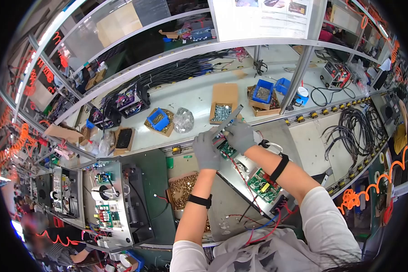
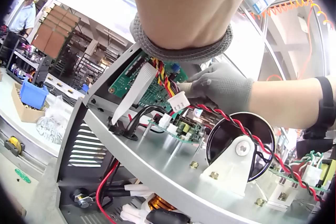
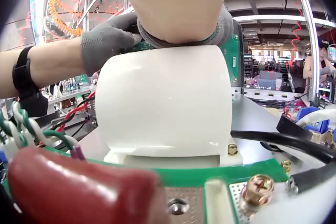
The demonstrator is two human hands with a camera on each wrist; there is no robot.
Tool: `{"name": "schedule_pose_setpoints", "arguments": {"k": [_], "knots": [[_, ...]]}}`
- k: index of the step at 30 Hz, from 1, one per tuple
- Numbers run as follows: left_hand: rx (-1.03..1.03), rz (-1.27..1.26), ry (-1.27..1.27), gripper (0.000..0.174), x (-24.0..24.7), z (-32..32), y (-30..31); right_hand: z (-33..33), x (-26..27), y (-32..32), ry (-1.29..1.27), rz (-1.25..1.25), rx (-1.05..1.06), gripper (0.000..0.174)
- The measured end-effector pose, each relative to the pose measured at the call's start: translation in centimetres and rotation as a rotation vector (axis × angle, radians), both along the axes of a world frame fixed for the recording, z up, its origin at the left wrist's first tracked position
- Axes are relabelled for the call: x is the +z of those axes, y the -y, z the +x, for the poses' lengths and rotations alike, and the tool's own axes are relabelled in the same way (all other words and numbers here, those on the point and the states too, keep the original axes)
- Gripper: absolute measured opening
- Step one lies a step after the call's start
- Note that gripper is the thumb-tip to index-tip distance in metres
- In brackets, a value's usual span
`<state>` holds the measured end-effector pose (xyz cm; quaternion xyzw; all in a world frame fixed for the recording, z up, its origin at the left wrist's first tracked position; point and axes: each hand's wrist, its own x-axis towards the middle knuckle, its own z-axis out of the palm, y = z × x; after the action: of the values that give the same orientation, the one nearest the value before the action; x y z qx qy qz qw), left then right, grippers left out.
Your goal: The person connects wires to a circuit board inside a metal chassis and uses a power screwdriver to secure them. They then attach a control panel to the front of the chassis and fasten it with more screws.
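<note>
Both gloved hands are at the grey front panel [image 1: 232, 119] of a metal chassis, which carries a green circuit board [image 2: 149, 90] on its inner side. My left hand [image 1: 206, 150] grips the panel's left end; its fingertips are hidden in the left wrist view. My right hand [image 1: 241, 137] reaches behind the panel, its bent fingers at the board beside a bundle of coloured wires [image 2: 167, 81]. I cannot tell whether it pinches anything. A white ribbon cable [image 2: 137, 94] hangs from the board, and a white connector [image 2: 179, 101] sits on the wires below.
A white drum-shaped part [image 3: 165, 100] stands on the chassis behind the hands. Left of it is a second opened chassis [image 1: 106, 199], with a box of brass screws [image 1: 182, 190] between. Further back are a screw box [image 1: 222, 112] and blue bins [image 1: 262, 92]. Black cables [image 1: 349, 131] lie right.
</note>
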<state>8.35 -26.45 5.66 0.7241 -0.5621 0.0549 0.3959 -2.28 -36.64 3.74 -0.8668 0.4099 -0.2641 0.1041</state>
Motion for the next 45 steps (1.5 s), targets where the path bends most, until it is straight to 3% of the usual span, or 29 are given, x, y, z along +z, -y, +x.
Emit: {"name": "schedule_pose_setpoints", "arguments": {"k": [4, 6, 8, 10, 12, 13, 15, 16, 18, 20, 22, 25, 28, 30, 31, 33, 34, 37, 39, 40, 41, 43, 45], "knots": [[-0.054, -0.049, -0.006, 0.045, -0.3, 0.7, -0.2, 0.0, 1.0, 0.4, -0.058, 0.087, -0.023, 0.017], [-0.091, -0.080, -0.003, 0.040, -0.3, 1.0, -0.8, -0.2, 2.9, 0.6, -0.151, 0.256, -0.018, 0.017], [-0.198, -0.230, -0.634, 0.028, -1.2, 1.0, -3.1, -0.9, 4.0, 1.1, -0.207, 0.285, 0.005, 0.017], [-0.033, -0.457, -0.505, 0.025, -4.3, 1.1, -5.1, -2.0, 6.0, 0.8, -0.302, 0.381, 0.047, 0.019], [0.139, -0.207, -0.704, 0.027, -7.4, 0.7, -8.1, -2.9, 7.0, -0.2, -0.308, 0.313, 0.075, 0.020], [0.145, -0.208, -0.704, 0.027, -7.7, -0.4, -8.8, -3.2, 7.1, -0.8, -0.320, 0.248, 0.096, 0.021], [0.193, -0.173, -1.161, 0.027, -7.6, -3.5, -9.9, -3.2, 6.9, -2.0, -0.346, 0.250, 0.165, 0.022], [0.199, -0.172, -1.164, 0.027, -7.3, -4.3, -10.0, -2.9, 6.6, -2.8, -0.413, 0.314, 0.264, 0.024], [0.114, -0.194, -1.534, 0.026, -6.5, -5.3, -9.6, -2.2, 6.2, -4.1, -0.481, 0.372, 0.366, 0.026], [0.099, -0.183, -1.443, 0.025, -6.0, -5.7, -9.2, -1.6, 4.9, -5.2, -0.528, 0.423, 0.499, 0.032], [0.083, -0.175, -1.348, 0.024, -6.1, -5.9, -9.0, -1.4, 3.2, -6.0, -0.458, 0.444, 0.490, 0.033], [0.049, -0.124, -1.146, 0.021, -7.5, -5.9, -9.1, -1.4, 3.5, -6.6, -0.381, 0.466, 0.485, 0.034], [0.053, 0.005, -0.971, 0.019, -7.2, -6.4, -9.5, -2.0, 5.8, -7.0, -0.526, 0.457, 0.474, 0.034], [0.227, 0.044, -0.586, 0.024, -3.8, -7.4, -9.9, -2.7, 9.3, -7.6, -0.769, 0.386, 0.398, 0.032], [0.229, 0.042, -0.590, 0.024, -2.7, -7.2, -9.4, -2.8, 9.6, -7.5, -0.773, 0.385, 0.399, 0.032], [0.013, -0.178, -0.096, 0.027, -0.8, -6.0, -8.0, -3.3, 9.8, -7.2, -0.823, 0.325, 0.412, 0.027], [0.014, -0.179, -0.099, 0.027, -0.9, -5.6, -7.4, -3.5, 9.7, -6.6, -0.827, 0.325, 0.413, 0.027], [-0.131, -0.070, -0.091, 0.027, -2.8, -4.2, -5.9, -3.8, 7.7, -4.4, -0.664, 0.398, 0.369, 0.026], [-0.093, -0.066, -0.231, 0.026, -3.0, -3.9, -5.3, -4.1, 6.5, -3.6, -0.233, 0.372, 0.295, 0.027], [-0.035, -0.083, -0.235, 0.024, -3.0, -3.9, -5.1, -4.3, 6.0, -3.5, -0.001, 0.685, 0.266, 0.027], [-0.042, -0.084, -0.237, 0.024, -2.8, -4.1, -5.0, -4.3, 5.3, -3.6, 0.000, 0.683, 0.259, 0.027], [0.032, -0.072, -0.293, 0.020, -2.7, -4.2, -4.8, -3.9, 3.4, -3.5, 0.433, 1.155, 0.087, 0.025], [0.053, -0.066, -0.323, 0.020, -3.1, -4.6, -4.9, -3.9, 3.6, -3.8, 0.396, 1.192, 0.065, 0.027]]}}
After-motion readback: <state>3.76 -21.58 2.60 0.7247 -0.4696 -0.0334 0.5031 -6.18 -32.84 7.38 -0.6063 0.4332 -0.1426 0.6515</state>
